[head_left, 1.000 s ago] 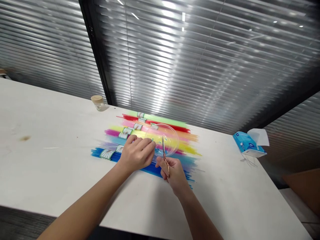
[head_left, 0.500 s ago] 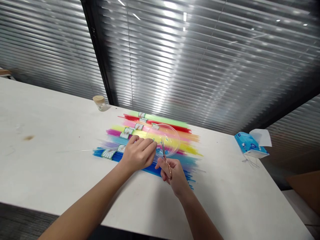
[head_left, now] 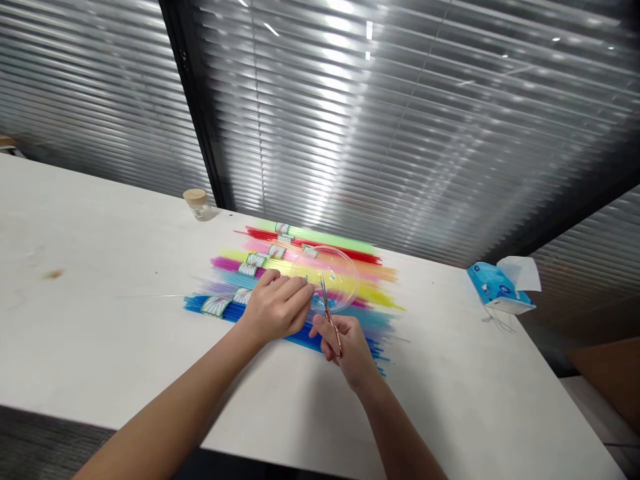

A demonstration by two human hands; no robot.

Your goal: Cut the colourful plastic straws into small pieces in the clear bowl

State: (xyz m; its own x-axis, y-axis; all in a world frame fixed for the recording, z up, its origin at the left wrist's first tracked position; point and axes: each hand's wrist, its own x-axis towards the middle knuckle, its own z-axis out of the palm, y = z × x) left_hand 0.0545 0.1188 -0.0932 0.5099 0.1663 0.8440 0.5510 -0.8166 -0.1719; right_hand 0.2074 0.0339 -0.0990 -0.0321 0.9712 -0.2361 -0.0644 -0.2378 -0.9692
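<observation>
1. The left hand (head_left: 280, 307) is curling its fingers closed just left of the bowl (head_left: 346, 280); it is apparently pinching a thin, pale strand (head_left: 165, 295), though its fingertips are facing away from view.
2. The strand is stretching out from that hand, well to the left of the bowl, over the counter (head_left: 130, 360).
3. The right hand (head_left: 345, 343) is gripping the scissors (head_left: 327, 310) by their coppery handles, on the near side of the bowl.
4. The scissors' blades are pointing away from the person, reaching over the bowl's near part and ending close to the left hand.
5. The bowl is resting on the straws (head_left: 377, 299), holding small blue bits (head_left: 333, 276).
6. The straws are lying in coloured rows: green and red beyond the bowl, yellow showing through it, blue on its near side.
7. Paper labels (head_left: 216, 307) are wrapping the bundles, mostly left of the bowl.
8. A lidded cup (head_left: 200, 207) is standing beyond the bowl, to its left.
9. A tissue box (head_left: 495, 288) is sitting well right of the bowl.
</observation>
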